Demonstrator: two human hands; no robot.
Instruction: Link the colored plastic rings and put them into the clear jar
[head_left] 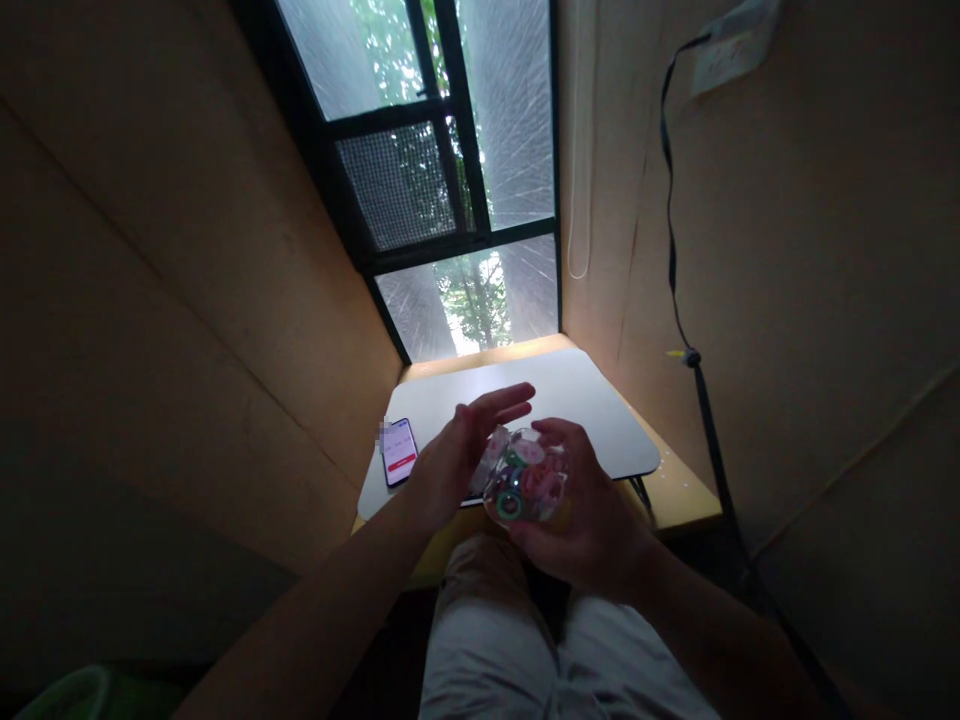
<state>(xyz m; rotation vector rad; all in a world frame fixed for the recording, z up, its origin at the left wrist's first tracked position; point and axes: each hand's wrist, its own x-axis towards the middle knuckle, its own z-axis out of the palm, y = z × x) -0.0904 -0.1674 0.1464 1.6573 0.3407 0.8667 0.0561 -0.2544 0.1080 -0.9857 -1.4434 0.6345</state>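
Observation:
A small see-through plastic container [529, 475] sits tilted in my right hand [589, 510], whose fingers and thumb wrap its right side. Through its clear wall show several small coloured rings in pink, green and blue; their exact kind is hard to make out. My left hand [469, 440] is beside the container on the left, fingers stretched out to the right above it. A clear flap or lid-like piece [491, 455] shows between my left palm and the container; whether my left hand touches it, I cannot tell. Both hands are above the near edge of the white table.
A white folding table [525, 385] stands on a yellowish wooden surface [686, 490] below a window [472, 290]. At its left lies a phone [400, 453] with a lit screen. A black cord [705, 410] hangs on the right. My legs [510, 640] are below.

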